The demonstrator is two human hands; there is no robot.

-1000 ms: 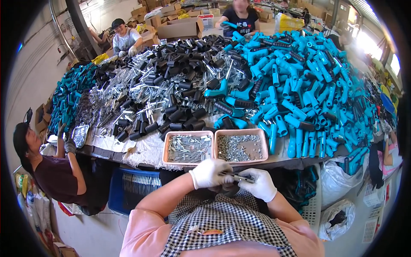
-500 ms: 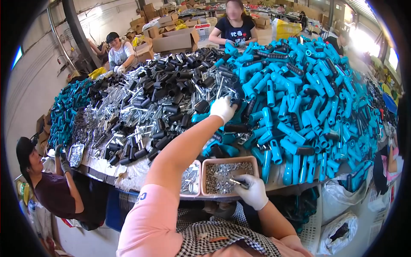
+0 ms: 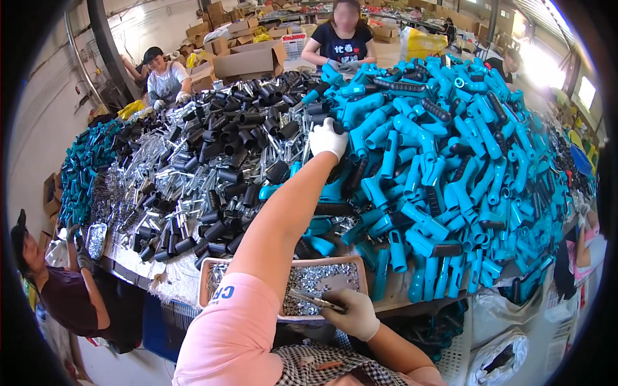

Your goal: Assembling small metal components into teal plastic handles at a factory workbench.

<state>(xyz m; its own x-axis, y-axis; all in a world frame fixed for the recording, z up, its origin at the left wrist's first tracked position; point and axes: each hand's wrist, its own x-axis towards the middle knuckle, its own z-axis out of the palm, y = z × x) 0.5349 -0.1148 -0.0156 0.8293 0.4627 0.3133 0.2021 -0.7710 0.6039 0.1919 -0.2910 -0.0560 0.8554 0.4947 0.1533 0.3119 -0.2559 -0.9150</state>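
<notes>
Well beyond the white-gloved right hand (image 3: 344,310), fingers closed around slim silvery metal parts (image 3: 313,299) over a pinkish rectangular tray (image 3: 363,275), the white-gloved left hand (image 3: 327,140), presumably spared by that hold, reaches heaped black plastic tubes (image 3: 317,109), its closure hidden

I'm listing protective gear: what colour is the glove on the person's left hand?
White; the glove shows best in the head view, above the picture's centre.

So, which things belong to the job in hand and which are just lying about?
Likely in the job:
slim metal piece in the right hand
tray of small metal parts near it
black tubes and teal handles by the left hand

Likely just lying about:
cardboard box and yellow bag in the background
</notes>
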